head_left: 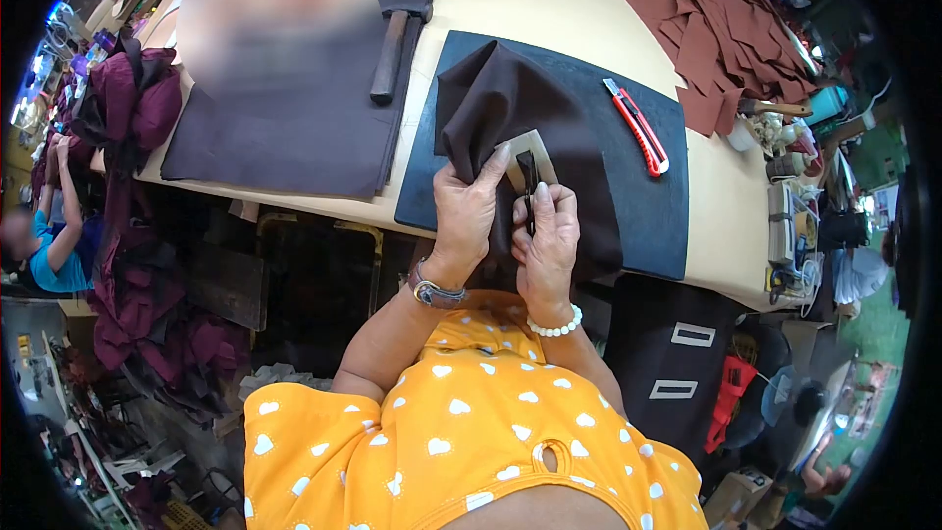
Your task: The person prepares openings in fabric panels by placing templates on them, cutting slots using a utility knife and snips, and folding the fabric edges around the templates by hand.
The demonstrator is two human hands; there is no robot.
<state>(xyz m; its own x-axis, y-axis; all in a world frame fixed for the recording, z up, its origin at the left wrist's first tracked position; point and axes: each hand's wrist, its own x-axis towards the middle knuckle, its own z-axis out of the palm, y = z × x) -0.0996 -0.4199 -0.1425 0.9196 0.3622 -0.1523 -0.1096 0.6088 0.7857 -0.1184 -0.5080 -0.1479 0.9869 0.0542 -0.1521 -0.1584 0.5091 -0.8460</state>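
Dark brown fabric (pixel 584 177) lies bunched over a dark cutting mat (pixel 653 211) at the table's front edge. On the fabric is a small beige rectangular piece (pixel 536 150) with a dark slot in it. My left hand (pixel 465 211) pinches the fabric and the left side of this piece between thumb and fingers. A slim black tool (pixel 528 177) stands at the slot, its lower end between the closed thumb and fingers of my right hand (pixel 547 240). A red cutter knife (pixel 637 128) rests on the mat to the right of the fabric.
A hammer (pixel 390 49) lies on dark fabric sheets (pixel 285 142) at the left. Reddish-brown cut pieces (pixel 721 39) are heaped at the back right. Maroon cloth (pixel 137 108) hangs at the left edge. Another person in a blue top (pixel 67 260) is at the far left.
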